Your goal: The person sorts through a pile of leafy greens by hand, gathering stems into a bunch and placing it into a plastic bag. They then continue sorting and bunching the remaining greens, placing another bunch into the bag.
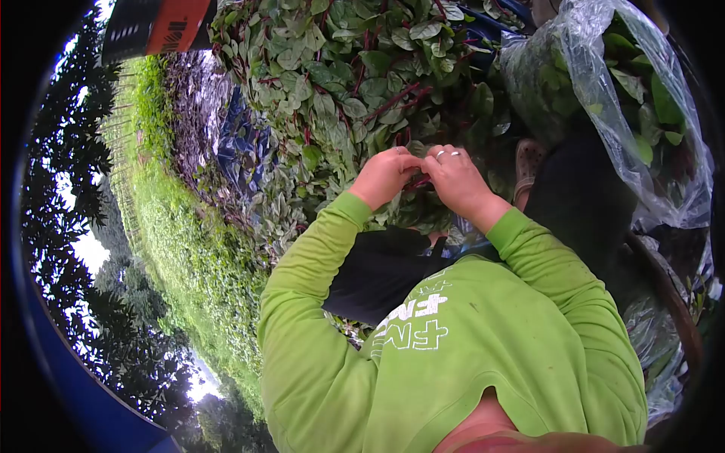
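The left hand [385, 176] and ringed right hand [458, 180] meet fingertip to fingertip, both grips curled tight on red stems [420, 182] pinched between them — equally near each. Beyond lies the leaf heap [355, 75]; a plastic bag [604, 83] sits at right.

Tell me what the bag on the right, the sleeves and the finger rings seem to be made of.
Bag: thin clear plastic film, glossy; it wrinkles, and leaves show through.
Sleeves: soft matte knit fabric, perhaps a cotton blend; they fold loosely.
Rings: likely pale metal; they shine, but are too small to tell.
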The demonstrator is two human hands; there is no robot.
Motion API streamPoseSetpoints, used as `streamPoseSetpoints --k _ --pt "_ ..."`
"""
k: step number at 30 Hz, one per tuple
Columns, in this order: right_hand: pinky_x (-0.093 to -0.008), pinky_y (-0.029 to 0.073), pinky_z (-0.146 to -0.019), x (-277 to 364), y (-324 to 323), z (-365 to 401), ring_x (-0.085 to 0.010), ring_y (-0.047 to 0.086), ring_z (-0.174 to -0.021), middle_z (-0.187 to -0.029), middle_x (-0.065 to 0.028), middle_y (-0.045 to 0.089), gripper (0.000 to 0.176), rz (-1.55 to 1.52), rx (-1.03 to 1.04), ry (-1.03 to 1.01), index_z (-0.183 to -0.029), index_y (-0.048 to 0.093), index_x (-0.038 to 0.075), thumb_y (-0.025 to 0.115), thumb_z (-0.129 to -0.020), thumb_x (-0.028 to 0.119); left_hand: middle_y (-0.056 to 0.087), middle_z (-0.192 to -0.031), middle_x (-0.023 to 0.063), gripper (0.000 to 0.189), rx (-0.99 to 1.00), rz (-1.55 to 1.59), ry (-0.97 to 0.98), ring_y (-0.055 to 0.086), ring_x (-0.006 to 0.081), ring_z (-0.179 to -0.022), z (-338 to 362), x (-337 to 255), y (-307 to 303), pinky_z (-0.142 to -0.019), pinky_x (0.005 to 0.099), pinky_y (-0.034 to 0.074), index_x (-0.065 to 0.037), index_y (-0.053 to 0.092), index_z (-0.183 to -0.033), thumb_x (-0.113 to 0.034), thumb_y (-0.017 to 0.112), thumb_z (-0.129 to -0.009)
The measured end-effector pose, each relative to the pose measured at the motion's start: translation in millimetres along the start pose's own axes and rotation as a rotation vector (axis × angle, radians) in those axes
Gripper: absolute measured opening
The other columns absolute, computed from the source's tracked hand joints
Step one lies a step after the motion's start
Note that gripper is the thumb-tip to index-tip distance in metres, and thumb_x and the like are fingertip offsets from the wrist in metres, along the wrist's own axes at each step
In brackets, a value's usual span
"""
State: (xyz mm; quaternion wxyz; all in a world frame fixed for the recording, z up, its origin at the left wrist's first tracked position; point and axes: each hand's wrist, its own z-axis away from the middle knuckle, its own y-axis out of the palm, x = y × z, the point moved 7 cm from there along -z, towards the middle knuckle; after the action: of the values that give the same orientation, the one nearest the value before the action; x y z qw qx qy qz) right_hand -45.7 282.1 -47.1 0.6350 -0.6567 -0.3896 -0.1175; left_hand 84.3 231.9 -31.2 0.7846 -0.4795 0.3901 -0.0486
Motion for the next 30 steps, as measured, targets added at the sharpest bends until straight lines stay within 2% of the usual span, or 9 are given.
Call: streamPoseSetpoints --k 2,3,5,8,12,15,18,27,30 --pt "-0.0426 0.048 -0.083 2 0 1 -0.0286 0.061 -0.099 -0.101 -0.0072 0.061 0.012 0.024 -0.063 -0.039 -0.098 0.064 0.011 0.059 -0.087 0.012 0.072 -0.107 0.0125 0.026 0.203 0.245 -0.067 0.071 0.0308 -0.097 -13 29 13 -0.087 0.0369 0.056 -0.009 0.077 -0.109 -0.004 0.073 -0.083" --pt "-0.0415 0.047 -0.078 4 -2 2 -0.027 0.061 -0.094 -0.095 -0.0054 0.059 0.014 0.039 -0.092 -0.06 -0.099 0.065 0.012 0.058 -0.087 0.012 0.071 -0.111 0.0158 0.029 0.162 0.431 -0.045 0.07 0.0294 -0.103 -23 53 15 -0.093 0.0355 0.053 -0.008 0.077 -0.111 -0.002 0.069 -0.085" --pt "-0.042 0.046 -0.082 5 -7 2 -0.027 0.06 -0.097 -0.097 -0.0056 0.058 0.015 0.011 -0.072 -0.026 -0.1 0.064 0.013 0.06 -0.086 0.009 0.07 -0.109 0.0186 0.025 -0.23 0.055 -0.04 0.068 0.0337 -0.105 -55 67 -19 -0.093 0.0405 0.053 -0.005 0.076 -0.11 -0.005 0.066 -0.086" --pt "-0.042 0.045 -0.083 6 -8 2 -0.0266 0.058 -0.097 -0.096 -0.0051 0.057 0.015 0.046 -0.062 -0.037 -0.101 0.065 0.014 0.06 -0.087 0.008 0.07 -0.104 0.0193 0.019 -0.498 -0.312 -0.211 0.066 0.0387 -0.101 -77 92 -28 -0.09 0.0471 0.053 -0.004 0.072 -0.105 -0.009 0.065 -0.087" --pt "-0.0456 0.046 -0.095 -2 -2 0 -0.0294 0.059 -0.116 -0.115 -0.0091 0.063 0.012 0.073 0.119 0.034 -0.097 0.065 0.014 0.058 -0.088 0.012 0.069 -0.101 0.018 0.015 -0.387 -0.345 -0.259 0.064 0.0417 -0.1 -85 89 -22 -0.087 0.0505 0.052 -0.004 0.066 -0.102 -0.011 0.065 -0.089" --pt "-0.054 0.032 -0.118 11 -15 0 -0.0335 0.044 -0.144 -0.146 -0.0159 0.055 0.009 0.19 -0.159 -0.135 -0.094 0.065 0.011 0.058 -0.089 0.013 0.068 -0.102 0.0187 0.019 -0.339 -0.194 -0.226 0.065 0.041 -0.099 -59 73 -22 -0.087 0.0508 0.052 -0.004 0.064 -0.108 -0.008 0.064 -0.09" --pt "-0.06 0.015 -0.126 12 -13 -4 -0.0373 0.025 -0.156 -0.164 -0.0187 0.036 0.008 0.101 -0.043 -0.09 -0.095 0.064 0.007 0.058 -0.09 0.009 0.067 -0.103 0.0174 0.017 -0.273 -0.015 -0.038 0.063 0.0405 -0.101 -38 59 -7 -0.088 0.0483 0.052 -0.004 0.063 -0.107 -0.004 0.062 -0.091" --pt "-0.0613 0.019 -0.124 -2 8 8 -0.0414 0.034 -0.151 -0.157 -0.0228 0.043 0.008 0.135 0.006 -0.052 -0.092 0.065 0.006 0.06 -0.088 0.01 0.068 -0.1 0.0147 0.025 -0.287 -0.331 -0.087 0.063 0.0371 -0.1 -35 64 8 -0.091 0.0478 0.051 -0.006 0.067 -0.108 -0.006 0.069 -0.083" --pt "-0.0625 0.021 -0.123 0 4 7 -0.0391 0.037 -0.15 -0.153 -0.0232 0.049 0.009 0.148 -0.046 -0.071 -0.088 0.065 0.006 0.059 -0.087 0.012 0.069 -0.098 0.0139 0.021 -0.439 -0.126 -0.122 0.063 0.0361 -0.1 -34 75 9 -0.089 0.0463 0.051 -0.007 0.069 -0.103 -0.006 0.066 -0.082"
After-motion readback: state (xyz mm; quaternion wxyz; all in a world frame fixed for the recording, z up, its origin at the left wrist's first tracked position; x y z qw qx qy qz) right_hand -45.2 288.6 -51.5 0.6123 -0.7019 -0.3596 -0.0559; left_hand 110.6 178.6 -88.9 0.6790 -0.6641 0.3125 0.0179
